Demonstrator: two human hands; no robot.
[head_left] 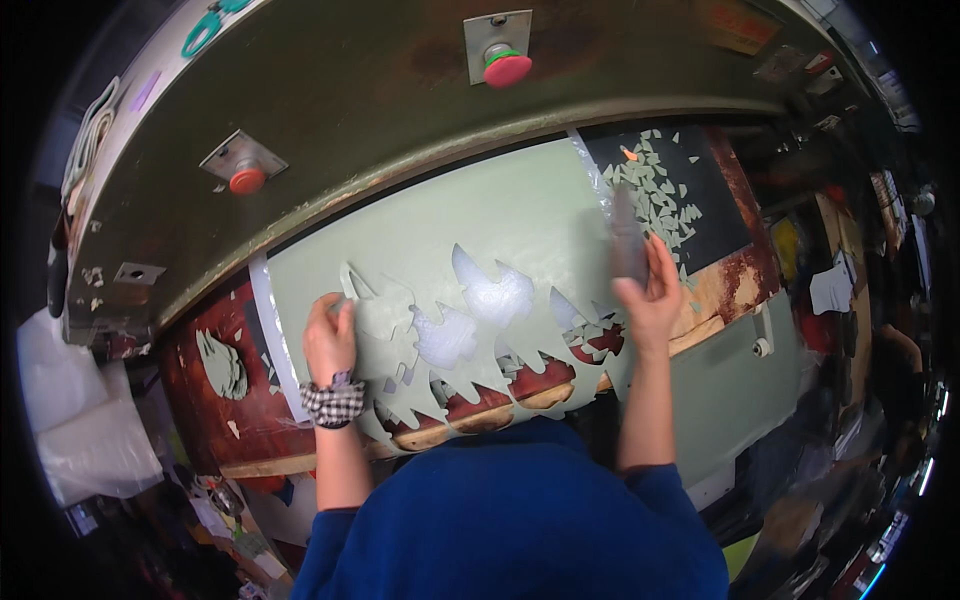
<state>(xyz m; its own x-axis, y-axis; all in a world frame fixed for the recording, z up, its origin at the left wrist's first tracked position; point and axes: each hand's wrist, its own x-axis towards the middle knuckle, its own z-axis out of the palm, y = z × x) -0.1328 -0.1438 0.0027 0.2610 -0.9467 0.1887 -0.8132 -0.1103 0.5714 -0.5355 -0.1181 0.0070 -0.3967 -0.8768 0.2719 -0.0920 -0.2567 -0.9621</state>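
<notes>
A pale green sheet [430, 215] lies across the work surface, with leaf-shaped holes cut through its near part. My left hand [328, 338] is over the sheet's left part, fingers curled with thumb close to them. Just beyond its fingertips a narrow strip of the sheet [356, 280] stands up. Whether that hand grips anything is hidden. My right hand [655, 295] holds a long dark grey block-like tool [627, 235], blurred, above the sheet's right edge. Its fingers and thumb are closed round the tool's near end.
A large green machine beam [380, 110] with red push buttons [507, 68] spans the far side. Small green scraps [655, 190] lie on a black board at right. Stacked leaf-shaped pieces [222, 365] rest on the red surface at left. Another green sheet [715, 375] hangs at lower right.
</notes>
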